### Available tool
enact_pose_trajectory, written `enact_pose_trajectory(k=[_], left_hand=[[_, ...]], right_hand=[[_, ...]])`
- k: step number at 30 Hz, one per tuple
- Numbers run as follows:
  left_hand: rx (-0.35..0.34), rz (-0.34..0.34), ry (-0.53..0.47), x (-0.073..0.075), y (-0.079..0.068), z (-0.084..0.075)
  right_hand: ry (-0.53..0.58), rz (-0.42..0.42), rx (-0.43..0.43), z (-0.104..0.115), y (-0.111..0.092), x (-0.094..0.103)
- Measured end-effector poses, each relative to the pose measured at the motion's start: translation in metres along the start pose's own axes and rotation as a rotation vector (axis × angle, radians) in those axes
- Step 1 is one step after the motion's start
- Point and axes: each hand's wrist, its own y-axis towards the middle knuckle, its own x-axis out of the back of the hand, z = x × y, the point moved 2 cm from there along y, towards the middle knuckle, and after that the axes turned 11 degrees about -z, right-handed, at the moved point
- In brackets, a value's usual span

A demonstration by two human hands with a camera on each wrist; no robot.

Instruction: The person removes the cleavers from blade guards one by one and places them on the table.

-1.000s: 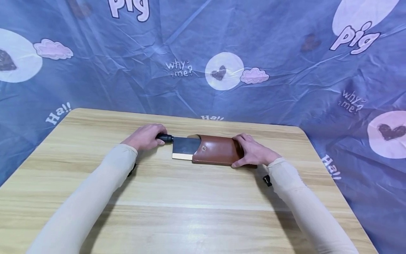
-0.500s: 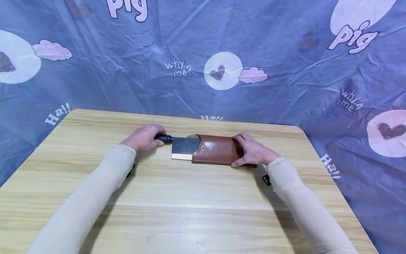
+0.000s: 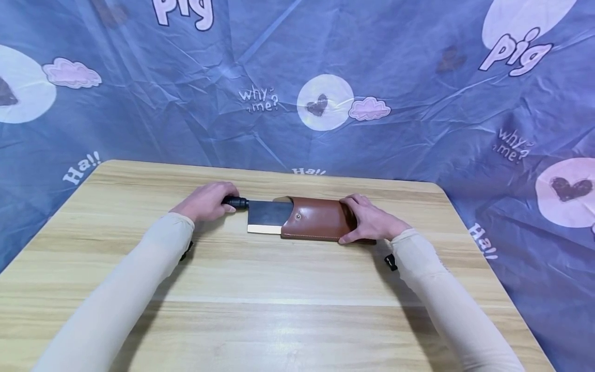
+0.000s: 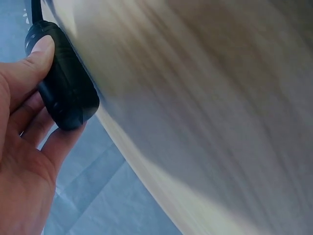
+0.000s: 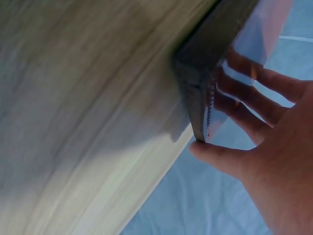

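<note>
A cleaver with a dark blade [image 3: 268,213], its bright cutting edge toward me, lies partly inside a brown leather sheath [image 3: 316,219]. The rest of the blade is hidden by the leather. My left hand [image 3: 209,200] grips the cleaver's black handle [image 4: 66,83]; in the left wrist view the thumb lies along it and the fingers curl beneath. At the sheath's right end, my right hand [image 3: 369,219] holds the leather, with the thumb at the near edge and fingers at the far edge. In the right wrist view, fingers [image 5: 249,100] lie against the sheath's glossy face.
Everything rests on a light wood-grain table [image 3: 279,305], close to its far edge. Behind it hangs a blue printed cloth [image 3: 209,103]. A small black buckle [image 3: 391,262] shows under the right sleeve.
My left hand has drawn the cleaver slightly left, so a little more blade shows outside the sheath. The right hand and the sheath stay nearly in place.
</note>
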Motion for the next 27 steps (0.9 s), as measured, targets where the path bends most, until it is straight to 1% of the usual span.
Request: enact_pose_trajectory(k=[3,8,18,22,27], left_hand=[[0.013,0.005,0.002,0.0007,-0.0020,0.0018],[0.000,0.009,0.010,0.0014,-0.0036,0.0031],[0.024,0.020,0.003,0.0024,-0.0085,0.0060],[0.042,0.024,0.004,0.0012,-0.0078,0.0063],[0.045,0.024,-0.001,0.0010,-0.0054,0.0053]], right_hand=[[-0.001,0.004,0.002,-0.0004,0.0003,0.0001],[0.000,0.006,0.011,-0.0006,0.0002,-0.0005],[0.009,-0.011,0.025,-0.0019,-0.0019,-0.0024],[0.011,-0.002,0.011,-0.0013,-0.0029,0.0007],[0.006,0.001,-0.014,-0.0026,-0.0041,0.0047]])
